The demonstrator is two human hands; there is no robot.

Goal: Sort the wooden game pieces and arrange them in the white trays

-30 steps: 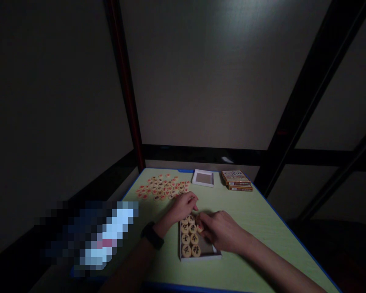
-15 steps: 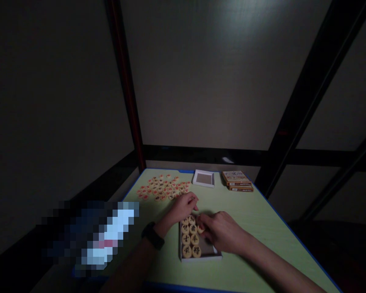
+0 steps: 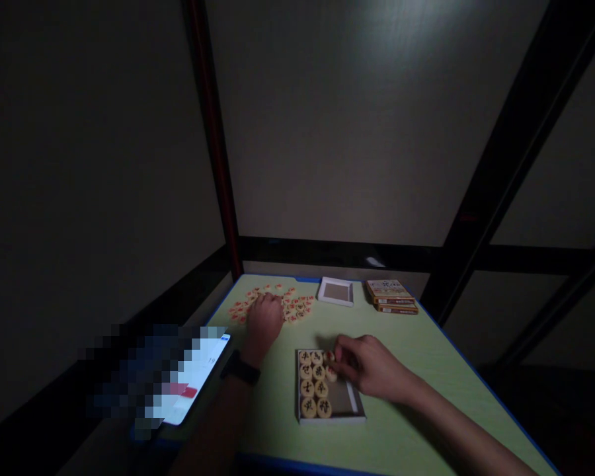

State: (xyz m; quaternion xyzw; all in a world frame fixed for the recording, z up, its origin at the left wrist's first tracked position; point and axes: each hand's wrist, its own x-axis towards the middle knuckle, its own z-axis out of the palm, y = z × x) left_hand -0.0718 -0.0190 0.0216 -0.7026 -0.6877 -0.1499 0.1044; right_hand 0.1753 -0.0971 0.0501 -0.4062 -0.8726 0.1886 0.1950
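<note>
A shallow white box tray [image 3: 356,407] lies on the green table [image 3: 416,357], with several round wooden chess pieces [image 3: 312,389] in two columns at its left side. My right hand [image 3: 367,364] rests over the tray's upper right part, fingers curled and pinching a piece with red marking [image 3: 331,374] at the top of a third column. My left hand [image 3: 264,320], with a dark watch [image 3: 240,369] on its wrist, reaches over a loose pile of chess pieces [image 3: 287,305] at the table's far left. Its fingers bend down onto the pile; what they hold is hidden.
An empty white box lid [image 3: 336,291] and a stack of flat orange boxes [image 3: 391,295] sit at the table's far edge. A lit phone screen [image 3: 198,377] lies at the left edge. Dark frame posts [image 3: 213,139] rise behind the table.
My left hand left the tray's top edge and moved forward-left onto the loose pile. My right hand stayed over the tray, fingers now at a piece in the third column.
</note>
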